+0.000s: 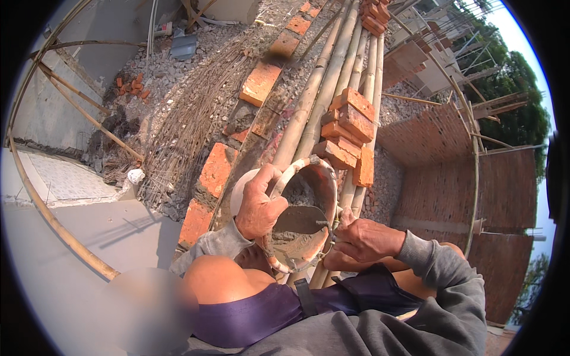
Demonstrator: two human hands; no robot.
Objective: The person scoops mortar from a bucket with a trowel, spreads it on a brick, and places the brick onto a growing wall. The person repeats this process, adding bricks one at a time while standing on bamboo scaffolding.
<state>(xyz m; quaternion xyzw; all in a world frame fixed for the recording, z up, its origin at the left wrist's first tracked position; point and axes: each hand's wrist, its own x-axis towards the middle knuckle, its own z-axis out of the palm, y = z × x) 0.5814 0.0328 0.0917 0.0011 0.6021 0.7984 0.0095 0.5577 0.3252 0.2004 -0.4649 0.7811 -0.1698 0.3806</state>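
Observation:
A round bucket [328,178] with a mortar-crusted rim stands between my knees, tilted a little. My left hand [261,202] is closed over the left side of its rim. Inside the bucket lies grey wet mortar [291,243]. The flat blade of a trowel [301,218] reaches into the bucket from the right. My right hand [369,238] is closed by the bucket's right edge around the trowel's handle, which the fingers mostly hide. Just beyond the bucket, a stack of orange bricks [357,123] rests on bamboo poles [310,113].
Left of the poles runs a narrow brick course [217,169] with mortar between its bricks. Rubble and a heap of thin sticks [199,95] lie beyond it. Another brick stack [374,16] sits farther along the poles. Brick walls [436,178] stand lower at the right.

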